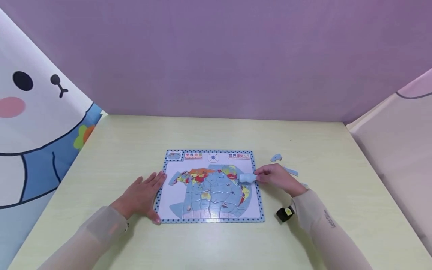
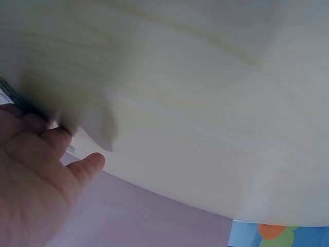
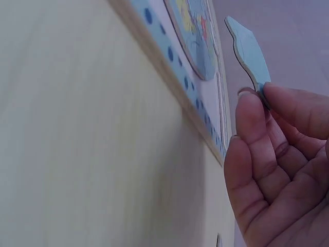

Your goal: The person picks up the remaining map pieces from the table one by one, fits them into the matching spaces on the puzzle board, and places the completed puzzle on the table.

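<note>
A world-map jigsaw board [image 1: 209, 221] with a blue dotted border lies flat on the table, many map pieces set in it. My left hand [image 1: 143, 195] rests along its left edge, fingers stretched out and thumb by the lower left corner. In the left wrist view, that hand [image 2: 36, 170] shows at the lower left. Over the map's right side, my right hand [image 1: 276, 178] pinches a light blue puzzle piece [image 1: 248, 178] between thumb and fingers. The right wrist view shows this puzzle piece [image 3: 249, 49] raised and tilted.
Right of the board lie a small blue piece [image 1: 276, 157], a long narrow piece [image 1: 291, 171] and another piece [image 1: 305, 185] partly hidden by the right forearm. A small black object [image 1: 285, 214] with a yellow mark is at the right wrist. A purple panel [image 1: 222, 60] stands behind the table.
</note>
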Available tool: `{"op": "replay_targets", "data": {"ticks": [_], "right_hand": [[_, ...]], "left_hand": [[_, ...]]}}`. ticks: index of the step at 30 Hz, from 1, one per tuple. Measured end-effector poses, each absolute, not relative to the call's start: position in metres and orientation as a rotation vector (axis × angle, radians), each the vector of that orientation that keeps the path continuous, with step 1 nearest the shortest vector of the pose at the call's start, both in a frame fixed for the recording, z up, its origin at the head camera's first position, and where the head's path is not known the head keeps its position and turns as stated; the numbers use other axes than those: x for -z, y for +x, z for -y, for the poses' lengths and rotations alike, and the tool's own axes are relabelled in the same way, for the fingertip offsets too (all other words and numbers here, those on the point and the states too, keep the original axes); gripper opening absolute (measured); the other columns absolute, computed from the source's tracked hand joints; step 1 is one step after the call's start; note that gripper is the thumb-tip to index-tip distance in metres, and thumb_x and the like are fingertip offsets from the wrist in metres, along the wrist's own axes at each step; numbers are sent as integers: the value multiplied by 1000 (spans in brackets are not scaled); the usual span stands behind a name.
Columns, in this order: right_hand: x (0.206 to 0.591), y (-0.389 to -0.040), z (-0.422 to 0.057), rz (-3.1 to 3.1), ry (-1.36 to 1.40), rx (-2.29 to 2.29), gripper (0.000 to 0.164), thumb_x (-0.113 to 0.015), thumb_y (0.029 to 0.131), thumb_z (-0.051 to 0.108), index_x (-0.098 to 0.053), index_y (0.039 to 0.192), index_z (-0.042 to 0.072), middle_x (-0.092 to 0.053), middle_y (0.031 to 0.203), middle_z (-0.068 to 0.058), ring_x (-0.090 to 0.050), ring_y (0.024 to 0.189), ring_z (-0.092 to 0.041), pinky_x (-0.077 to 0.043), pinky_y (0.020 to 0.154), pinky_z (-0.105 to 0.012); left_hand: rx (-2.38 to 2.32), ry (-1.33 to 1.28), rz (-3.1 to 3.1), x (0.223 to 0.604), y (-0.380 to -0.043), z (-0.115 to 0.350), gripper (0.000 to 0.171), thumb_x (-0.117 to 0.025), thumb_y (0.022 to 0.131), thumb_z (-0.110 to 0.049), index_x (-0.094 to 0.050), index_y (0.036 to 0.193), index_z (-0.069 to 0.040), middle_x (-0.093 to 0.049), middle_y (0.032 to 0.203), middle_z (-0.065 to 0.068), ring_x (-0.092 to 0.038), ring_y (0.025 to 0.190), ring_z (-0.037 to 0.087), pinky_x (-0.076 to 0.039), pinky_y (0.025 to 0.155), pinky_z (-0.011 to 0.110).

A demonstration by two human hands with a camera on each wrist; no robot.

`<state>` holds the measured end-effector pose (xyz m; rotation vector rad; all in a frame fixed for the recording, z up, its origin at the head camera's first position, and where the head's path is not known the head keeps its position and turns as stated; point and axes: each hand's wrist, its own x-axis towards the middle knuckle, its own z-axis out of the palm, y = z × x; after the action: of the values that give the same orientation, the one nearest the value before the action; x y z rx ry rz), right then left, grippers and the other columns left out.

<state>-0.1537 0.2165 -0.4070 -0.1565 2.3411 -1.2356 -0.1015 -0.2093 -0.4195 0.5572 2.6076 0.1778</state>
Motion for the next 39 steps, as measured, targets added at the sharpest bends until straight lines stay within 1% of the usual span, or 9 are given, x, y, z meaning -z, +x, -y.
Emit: {"op": "replay_targets", "data": {"ticks": [3,9,11,15,21,25,29,33,39], "right_hand": [[408,-160,-209,-2306,-161,1251,22,-61,91,6,-68,110,-5,-70,98,-11,-64,84,-17,-51,79,-29],[407,-172,-192,-2300,-160,1227,21,-61,93,9,-69,109,0,-70,104,-10,-62,87,-17,-46,83,-32],[405,-174,-187,-2284,-177,1237,20,-61,92,8,-69,109,-1,-69,107,-12,-62,88,-18,-45,83,-32],[403,-178,-176,-2225,-228,1275,22,-60,92,6,-68,110,-4,-67,112,-16,-66,90,-20,-49,84,-31],[401,-183,-160,-2184,-248,1259,24,-59,92,5,-65,113,-5,-67,111,-17,-69,91,-23,-52,89,-36],[400,-186,-150,-2178,-215,1222,25,-60,92,7,-65,114,-3,-68,111,-13,-69,89,-20,-50,92,-38],[400,-191,-141,-2205,-202,1160,25,-60,93,10,-66,115,0,-70,104,-8,-67,85,-17,-47,94,-39],[399,-197,-130,-2218,-172,1142,25,-60,93,12,-66,115,2,-71,97,-5,-65,83,-17,-45,93,-40],[401,-203,-114,-2178,-115,1201,24,-62,93,12,-66,114,1,-70,98,-7,-66,79,-17,-48,90,-37]], "left_hand": [[-182,565,-2615,421,-101,210,134,-83,50,-65,-24,149,3,-25,154,22,-19,140,44,-17,106,68],[-193,562,-2613,421,-102,209,135,-83,49,-66,-24,149,3,-25,154,21,-18,141,43,-17,106,68],[-194,558,-2609,421,-102,209,135,-83,49,-66,-23,149,3,-25,154,22,-18,141,43,-17,106,68],[-185,552,-2608,420,-102,210,135,-83,49,-66,-23,149,3,-24,154,22,-18,141,43,-17,107,67],[-181,540,-2610,417,-102,210,135,-83,49,-65,-23,149,2,-25,154,21,-18,141,43,-17,107,67],[-180,526,-2603,416,-102,210,135,-83,50,-64,-22,150,2,-25,155,20,-17,142,42,-16,107,67],[-183,519,-2601,416,-102,210,135,-84,49,-64,-22,150,1,-25,155,19,-16,142,42,-16,107,67],[-178,518,-2601,416,-103,210,134,-84,50,-63,-22,150,1,-24,155,19,-16,142,42,-16,107,67],[-189,526,-2589,419,-102,209,135,-85,50,-62,-21,150,1,-22,156,18,-15,142,41,-15,108,66]]}}
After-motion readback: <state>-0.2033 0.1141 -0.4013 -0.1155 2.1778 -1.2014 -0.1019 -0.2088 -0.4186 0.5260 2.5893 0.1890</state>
